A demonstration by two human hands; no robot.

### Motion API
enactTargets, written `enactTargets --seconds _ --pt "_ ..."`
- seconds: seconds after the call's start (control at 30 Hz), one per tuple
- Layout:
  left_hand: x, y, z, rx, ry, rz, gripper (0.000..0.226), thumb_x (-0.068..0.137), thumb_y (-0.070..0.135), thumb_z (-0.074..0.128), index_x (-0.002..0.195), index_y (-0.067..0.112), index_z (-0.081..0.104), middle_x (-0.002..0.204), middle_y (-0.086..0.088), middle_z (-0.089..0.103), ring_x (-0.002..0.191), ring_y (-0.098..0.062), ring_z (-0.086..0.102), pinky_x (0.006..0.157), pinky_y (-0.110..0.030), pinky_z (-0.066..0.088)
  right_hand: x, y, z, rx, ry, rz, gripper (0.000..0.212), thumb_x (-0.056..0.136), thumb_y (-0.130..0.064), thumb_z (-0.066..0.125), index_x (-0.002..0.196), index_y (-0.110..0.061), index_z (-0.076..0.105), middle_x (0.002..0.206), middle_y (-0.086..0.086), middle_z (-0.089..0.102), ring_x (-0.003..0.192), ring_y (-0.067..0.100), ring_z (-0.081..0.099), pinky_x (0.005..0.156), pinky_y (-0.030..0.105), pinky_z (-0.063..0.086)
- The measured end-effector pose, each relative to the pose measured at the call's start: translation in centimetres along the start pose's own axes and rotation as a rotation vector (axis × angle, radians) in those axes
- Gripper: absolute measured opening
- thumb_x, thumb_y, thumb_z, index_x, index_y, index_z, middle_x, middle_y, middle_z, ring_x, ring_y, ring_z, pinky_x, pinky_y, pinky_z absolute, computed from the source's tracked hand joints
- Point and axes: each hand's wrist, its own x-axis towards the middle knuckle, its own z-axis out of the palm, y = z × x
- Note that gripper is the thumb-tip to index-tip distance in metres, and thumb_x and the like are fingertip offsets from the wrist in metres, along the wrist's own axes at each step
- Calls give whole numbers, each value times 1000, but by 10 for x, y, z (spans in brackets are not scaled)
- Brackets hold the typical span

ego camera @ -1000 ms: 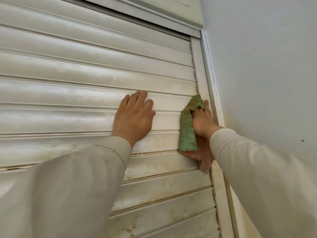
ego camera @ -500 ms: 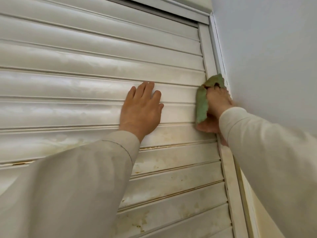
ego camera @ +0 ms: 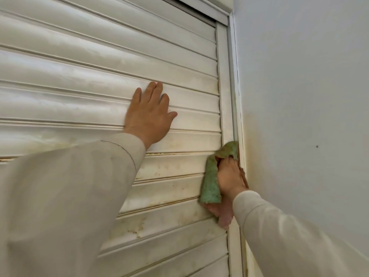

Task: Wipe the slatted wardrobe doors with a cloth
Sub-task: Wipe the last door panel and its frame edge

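Note:
The white slatted wardrobe door [ego camera: 89, 62] fills the left and middle of the head view, with yellowish stains on its lower slats. My left hand [ego camera: 149, 114] lies flat on the slats, fingers spread, holding nothing. My right hand [ego camera: 229, 176] presses a green and pink cloth [ego camera: 210, 182] against the door's right upright frame [ego camera: 224, 96], near the wall corner. The cloth hangs below the hand and partly covers the ends of the slats.
A pale wall [ego camera: 309, 96] meets the wardrobe at the right, with a yellowish smear beside the frame and a small dark speck [ego camera: 317, 146]. A top rail [ego camera: 209, 11] runs above the door. Both my sleeves are light beige.
My right hand went up the right frame with the cloth, then came down it to a lower spot. My left hand stays flat on the slats.

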Motion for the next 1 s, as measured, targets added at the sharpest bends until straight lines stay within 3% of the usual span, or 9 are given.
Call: enactTargets --seconds 0.37,0.47,0.6,0.67,0.8,0.9,1.0 --pt "-16 10 -2 52 -75 4 73 101 56 14 158 10 10 167 -9 0 153 -24 -5 122 -48 -3 -49 45 38 -83 -118 46 50 102 -44 31 133 -9 48 137 14 47 133 29 37 115 42 26" --pt "-17 11 0 48 -69 12 74 101 57 14 158 9 10 166 -9 1 153 -25 -5 122 -49 -2 -37 35 33 -70 -99 32 52 103 -42 30 134 -5 48 137 18 45 134 33 35 115 43 24" --pt "-17 10 2 70 -53 16 76 100 58 12 158 9 10 166 -10 2 153 -26 -4 122 -50 -2 14 12 4 -22 -38 -38 69 93 -50 20 132 -2 51 137 23 46 131 37 39 112 47 30" --pt "-16 10 4 94 -54 27 76 100 58 11 158 9 8 166 -11 1 153 -26 -5 122 -51 -2 50 -5 -23 26 -12 -65 65 96 -49 26 137 -3 48 144 22 42 135 37 37 113 48 31" --pt "-16 9 5 111 -47 25 77 100 59 10 158 9 8 166 -11 0 153 -26 -5 122 -52 -1 86 -26 -57 161 -13 -183 58 104 -38 36 151 -5 29 156 21 22 145 34 20 120 44 18" --pt "-15 9 4 103 -61 26 77 100 59 10 158 9 6 166 -10 -1 153 -26 -6 122 -51 -2 61 -16 -39 114 -12 -94 58 101 -43 36 150 -12 29 155 13 27 143 31 26 119 48 21" --pt "-16 10 3 91 -73 24 75 100 58 11 158 10 8 166 -9 -1 153 -25 -6 122 -51 -2 40 -4 -12 27 -23 -33 62 100 -47 32 148 -8 33 152 18 33 142 33 27 119 48 19"
